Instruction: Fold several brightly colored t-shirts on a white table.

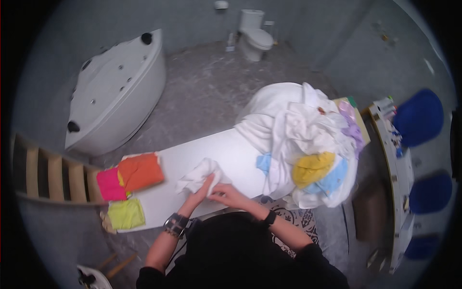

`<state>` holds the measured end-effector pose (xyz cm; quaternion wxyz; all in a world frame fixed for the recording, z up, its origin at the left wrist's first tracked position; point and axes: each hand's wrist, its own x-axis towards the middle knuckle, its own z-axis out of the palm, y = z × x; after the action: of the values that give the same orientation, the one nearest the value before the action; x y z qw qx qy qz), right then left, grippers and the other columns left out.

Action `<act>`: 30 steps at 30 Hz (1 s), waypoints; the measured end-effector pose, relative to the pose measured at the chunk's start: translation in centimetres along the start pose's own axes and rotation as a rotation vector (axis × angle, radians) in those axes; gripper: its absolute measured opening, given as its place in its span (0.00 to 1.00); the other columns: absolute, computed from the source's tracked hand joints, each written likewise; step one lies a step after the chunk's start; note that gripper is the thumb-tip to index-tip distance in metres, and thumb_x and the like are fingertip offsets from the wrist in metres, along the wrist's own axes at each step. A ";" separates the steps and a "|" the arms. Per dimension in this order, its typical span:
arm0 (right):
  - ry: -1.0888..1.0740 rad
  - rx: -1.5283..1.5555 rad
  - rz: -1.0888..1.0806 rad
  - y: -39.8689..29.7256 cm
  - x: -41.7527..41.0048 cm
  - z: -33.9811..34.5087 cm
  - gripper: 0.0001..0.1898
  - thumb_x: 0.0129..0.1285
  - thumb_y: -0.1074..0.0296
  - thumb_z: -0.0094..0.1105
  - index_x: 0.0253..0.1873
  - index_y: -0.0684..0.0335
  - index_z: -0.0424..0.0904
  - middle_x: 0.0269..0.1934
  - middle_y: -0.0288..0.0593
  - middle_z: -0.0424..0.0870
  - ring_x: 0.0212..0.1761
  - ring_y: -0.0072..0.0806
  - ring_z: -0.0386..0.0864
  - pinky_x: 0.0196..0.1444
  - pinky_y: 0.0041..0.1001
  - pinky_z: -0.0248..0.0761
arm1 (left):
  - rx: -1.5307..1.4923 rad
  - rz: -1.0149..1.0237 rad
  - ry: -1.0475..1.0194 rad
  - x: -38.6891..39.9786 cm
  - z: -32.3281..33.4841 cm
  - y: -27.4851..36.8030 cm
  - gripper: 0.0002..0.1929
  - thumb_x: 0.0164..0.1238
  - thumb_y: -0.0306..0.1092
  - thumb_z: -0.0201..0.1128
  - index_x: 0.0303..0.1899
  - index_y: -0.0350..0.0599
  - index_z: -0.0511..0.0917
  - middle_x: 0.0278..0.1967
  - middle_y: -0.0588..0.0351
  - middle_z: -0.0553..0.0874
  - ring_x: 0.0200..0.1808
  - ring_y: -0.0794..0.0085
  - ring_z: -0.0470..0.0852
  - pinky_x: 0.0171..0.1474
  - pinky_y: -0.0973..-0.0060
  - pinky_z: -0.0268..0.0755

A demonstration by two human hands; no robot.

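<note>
A crumpled white cloth (200, 175) is bunched over the white tabletop (162, 206) in front of me. My left hand (205, 188) grips it, the fingers partly hidden in its folds. Close beside it, my right hand (227, 195) has bent fingers at the near edge of the cloth. Whether those fingertips pinch the fabric is too blurred to tell. Folded cloths lie at the table's left end: an orange one (142, 171), a pink one (109, 184) and a yellow-green one (126, 214).
A large heap of white laundry (281, 119) covers the table's right end, with a yellow cloth (313, 169), a light-blue cloth (332, 178) and a purple cloth (352, 126) on it. Wooden steps (56, 177) stand left, a corner bathtub (119, 94) and toilet (256, 36) beyond. A counter (397, 173) runs along the right.
</note>
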<state>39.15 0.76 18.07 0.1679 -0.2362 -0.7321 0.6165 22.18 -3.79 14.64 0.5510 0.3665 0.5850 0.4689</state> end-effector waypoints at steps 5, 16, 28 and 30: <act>0.580 0.349 0.416 4.1 -2.5 -1.9 0.17 0.73 0.56 0.52 0.54 0.65 0.77 0.47 0.42 0.83 0.50 0.23 0.79 0.43 0.27 0.76 | -0.214 -0.114 -0.149 -2.3 -0.1 -0.5 0.19 0.76 0.46 0.57 0.51 0.39 0.81 0.44 0.58 0.86 0.43 0.77 0.81 0.47 0.78 0.75; 0.380 0.844 0.281 9.3 1.2 -4.0 0.18 0.75 0.59 0.48 0.61 0.65 0.73 0.53 0.43 0.82 0.49 0.32 0.83 0.51 0.34 0.78 | -0.144 0.049 -0.125 -6.2 -2.1 4.2 0.28 0.69 0.52 0.64 0.58 0.37 0.76 0.54 0.53 0.82 0.53 0.72 0.79 0.59 0.76 0.71; 0.791 0.323 -0.097 2.7 5.3 -16.9 0.13 0.76 0.56 0.51 0.43 0.60 0.77 0.39 0.36 0.83 0.39 0.20 0.81 0.40 0.24 0.75 | -0.120 -0.046 0.423 -4.8 -9.6 -6.4 0.28 0.68 0.53 0.58 0.51 0.31 0.77 0.49 0.42 0.83 0.55 0.56 0.80 0.60 0.67 0.68; 0.703 0.556 -0.172 0.0 5.6 -17.2 0.16 0.77 0.55 0.49 0.51 0.64 0.76 0.49 0.43 0.83 0.51 0.28 0.81 0.54 0.31 0.75 | -0.009 -0.190 0.488 -4.8 -10.8 -7.2 0.27 0.68 0.53 0.59 0.49 0.32 0.78 0.46 0.40 0.84 0.53 0.54 0.81 0.61 0.66 0.68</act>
<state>43.74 18.03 20.99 0.5138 -0.3154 -0.4543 0.6558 12.77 -12.02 8.73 0.4368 0.1835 0.7303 0.4921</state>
